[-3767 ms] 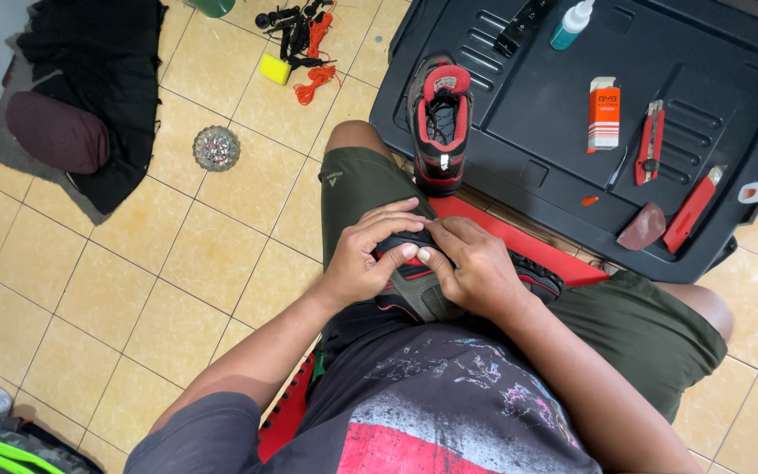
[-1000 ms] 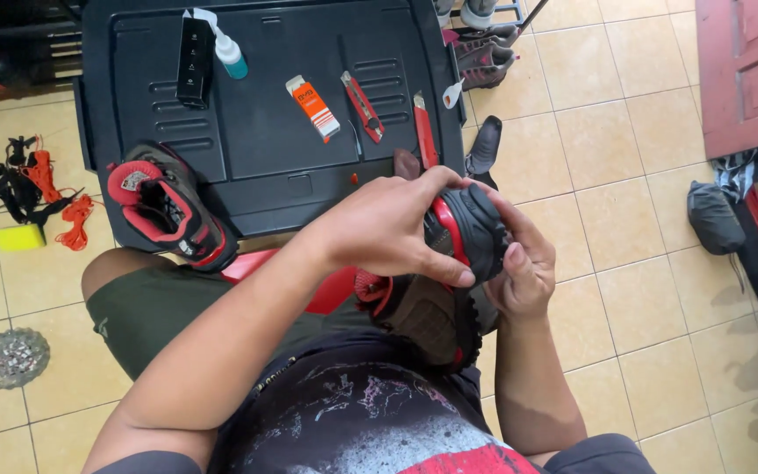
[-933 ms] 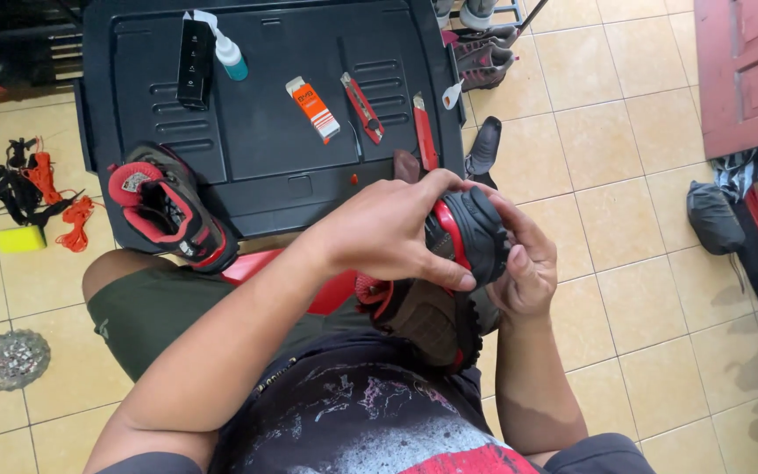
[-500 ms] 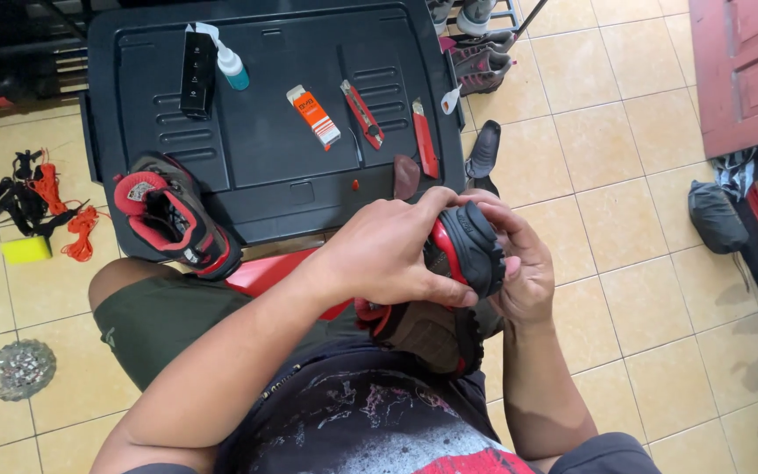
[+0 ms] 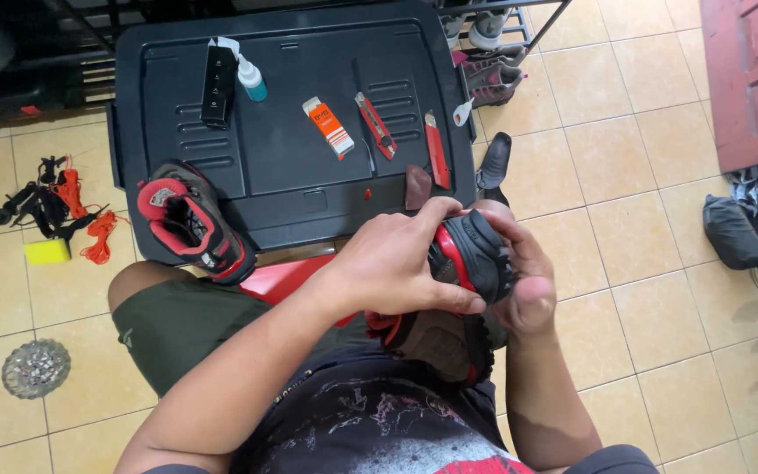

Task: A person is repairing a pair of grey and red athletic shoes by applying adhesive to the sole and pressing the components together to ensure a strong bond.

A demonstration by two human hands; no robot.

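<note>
A black and red shoe [image 5: 471, 254] is held over my lap, its dark sole turned up and to the right. My left hand [image 5: 392, 263] presses on its toe end from the left, thumb along the red edge. My right hand [image 5: 528, 281] cups the sole from the right side. The lower part of the shoe [image 5: 436, 342] hangs down between my legs. A second black and red shoe [image 5: 188, 221] stands on my left thigh, against the edge of the black plastic lid [image 5: 291, 167].
On the lid lie a black box [image 5: 218, 85], a small glue bottle [image 5: 249, 77], an orange pack [image 5: 327, 127], two red cutters [image 5: 375, 125] [image 5: 436, 149] and a brown pad [image 5: 417, 187]. Orange cords [image 5: 76, 211] and a floor drain [image 5: 35, 369] are at left. Other shoes [image 5: 493, 75] stand at the back.
The view shifted from the left side to the right. The shoe rose off my lap and turned sole-up between both hands. In the last second the hands barely move.
</note>
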